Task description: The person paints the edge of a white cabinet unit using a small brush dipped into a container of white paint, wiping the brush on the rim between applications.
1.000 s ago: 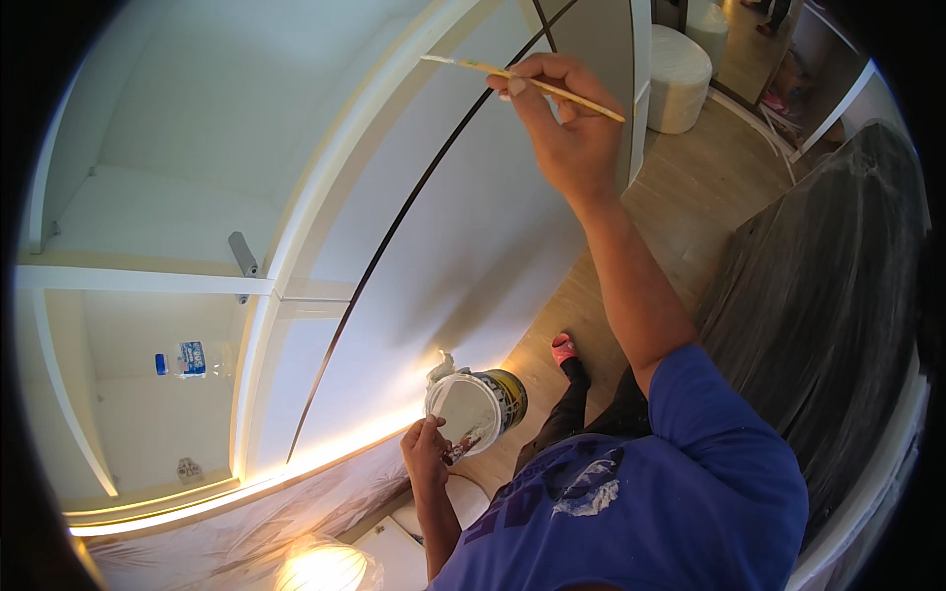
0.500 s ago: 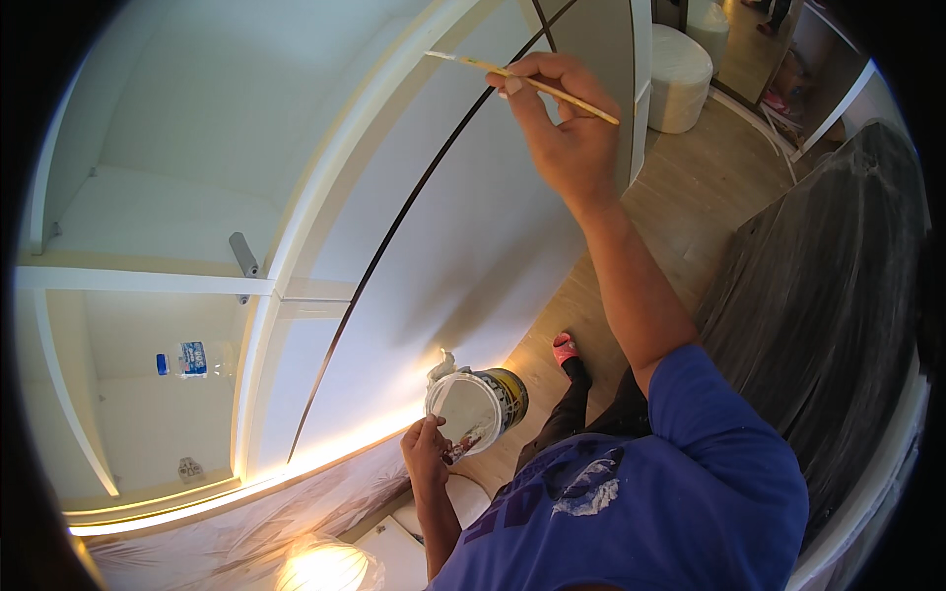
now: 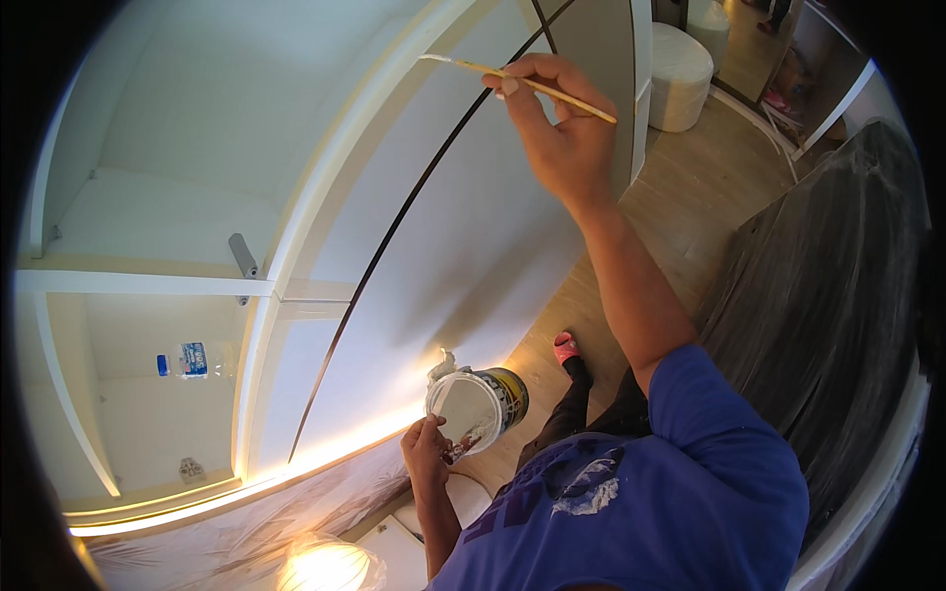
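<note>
My right hand (image 3: 572,138) is raised, pinching a thin wooden paintbrush (image 3: 548,91). The brush's white-coated tip reaches the edge of the white cabinet frame (image 3: 340,123); whether it touches cannot be made out. Low down, my left hand (image 3: 426,451) is closed on the near rim of a paint bucket (image 3: 507,396). That bucket is tilted with its mouth toward the cabinet, and white paint smears its inside. A reddish-brown object (image 3: 456,450) pokes out beside my left fingers; its kind is unclear.
Left, the cabinet shelves hold a plastic bottle (image 3: 194,361) with a blue cap. A glowing lamp (image 3: 325,566) stands at the lower left. Dark plastic sheeting (image 3: 818,295) covers a large shape on the right. A wrapped white drum-shaped piece (image 3: 678,79) stands on the wooden floor (image 3: 680,212).
The brush tip has shifted slightly left and down along the frame edge, my right hand with it. My left hand and the bucket stay put.
</note>
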A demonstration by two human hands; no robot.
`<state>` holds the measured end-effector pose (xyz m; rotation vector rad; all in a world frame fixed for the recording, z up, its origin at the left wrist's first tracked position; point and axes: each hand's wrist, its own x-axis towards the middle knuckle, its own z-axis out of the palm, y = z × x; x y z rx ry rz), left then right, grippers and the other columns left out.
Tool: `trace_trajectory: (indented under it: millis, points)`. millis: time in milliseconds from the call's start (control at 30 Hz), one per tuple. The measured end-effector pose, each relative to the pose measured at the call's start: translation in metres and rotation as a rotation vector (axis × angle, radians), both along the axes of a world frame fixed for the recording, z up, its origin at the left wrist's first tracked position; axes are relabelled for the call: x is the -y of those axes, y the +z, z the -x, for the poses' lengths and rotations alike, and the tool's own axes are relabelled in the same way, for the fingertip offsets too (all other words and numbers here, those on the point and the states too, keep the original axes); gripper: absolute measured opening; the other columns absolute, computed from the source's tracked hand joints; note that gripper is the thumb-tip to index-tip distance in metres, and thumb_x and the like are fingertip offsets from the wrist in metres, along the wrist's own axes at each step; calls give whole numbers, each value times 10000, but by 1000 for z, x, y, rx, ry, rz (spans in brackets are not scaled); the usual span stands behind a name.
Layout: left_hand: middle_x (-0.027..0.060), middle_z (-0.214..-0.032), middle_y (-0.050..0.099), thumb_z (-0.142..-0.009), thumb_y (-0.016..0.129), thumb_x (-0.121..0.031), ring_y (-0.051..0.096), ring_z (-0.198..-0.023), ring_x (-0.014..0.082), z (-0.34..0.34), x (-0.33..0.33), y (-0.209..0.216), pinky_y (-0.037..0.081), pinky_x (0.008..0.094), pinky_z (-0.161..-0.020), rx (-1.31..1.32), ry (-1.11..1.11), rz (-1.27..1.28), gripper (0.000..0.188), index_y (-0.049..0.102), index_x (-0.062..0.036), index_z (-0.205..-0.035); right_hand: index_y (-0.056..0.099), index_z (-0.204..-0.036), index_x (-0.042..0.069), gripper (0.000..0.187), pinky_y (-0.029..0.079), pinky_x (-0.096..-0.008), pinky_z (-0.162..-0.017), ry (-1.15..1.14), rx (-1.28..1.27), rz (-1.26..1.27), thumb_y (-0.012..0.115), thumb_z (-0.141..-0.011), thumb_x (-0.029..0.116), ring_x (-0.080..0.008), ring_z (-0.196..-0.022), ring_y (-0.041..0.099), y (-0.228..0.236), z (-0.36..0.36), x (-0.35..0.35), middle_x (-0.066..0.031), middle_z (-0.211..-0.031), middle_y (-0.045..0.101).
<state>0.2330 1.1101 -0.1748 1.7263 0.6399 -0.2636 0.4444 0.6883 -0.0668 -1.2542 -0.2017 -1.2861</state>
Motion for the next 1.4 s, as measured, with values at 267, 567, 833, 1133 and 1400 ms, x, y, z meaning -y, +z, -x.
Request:
trace_trajectory:
  millis: [267, 567, 833, 1133, 1400]
  points:
    - [-38, -566, 445, -1047, 683, -239, 393, -493, 72, 0, 0, -3, 410, 282, -513, 1, -4, -4, 302, 724, 46, -954, 709, -1022, 2, 70, 583, -277, -767, -32, 36, 11, 695, -953, -2, -125, -820, 735, 1, 0, 2, -78, -925, 789]
    - [-39, -564, 440, -1043, 689, -248, 387, -491, 74, 0, 0, -3, 408, 286, -513, 5, -7, -19, 307, 726, 41, -946, 715, -1021, 3, 76, 579, -271, -777, 7, 21, -9, 695, -948, -6, -121, -832, 734, 1, 1, -1, -75, -926, 788]
    - [-34, -566, 447, -1038, 697, -257, 399, -490, 79, 0, 1, -3, 412, 282, -516, -15, 11, -14, 312, 729, 39, -944, 713, -1021, -3, 74, 578, -280, -773, -30, 32, -20, 691, -951, -10, -124, -822, 715, -1, -7, 5, -75, -942, 785]
    - [-37, -566, 450, -1038, 699, -263, 398, -491, 73, -1, 3, -2, 416, 281, -517, 0, -6, -25, 314, 731, 37, -950, 722, -1001, 7, 62, 574, -276, -759, -58, 19, 1, 702, -944, -9, -126, -828, 720, 1, -7, 8, -56, -931, 781]
    - [-37, -567, 452, -1036, 701, -257, 403, -496, 72, -2, 2, 0, 423, 284, -520, -7, -13, -20, 311, 730, 41, -952, 721, -997, 5, 58, 583, -273, -768, -55, 27, -3, 705, -941, 0, -133, -834, 738, 3, -6, 7, -57, -930, 784]
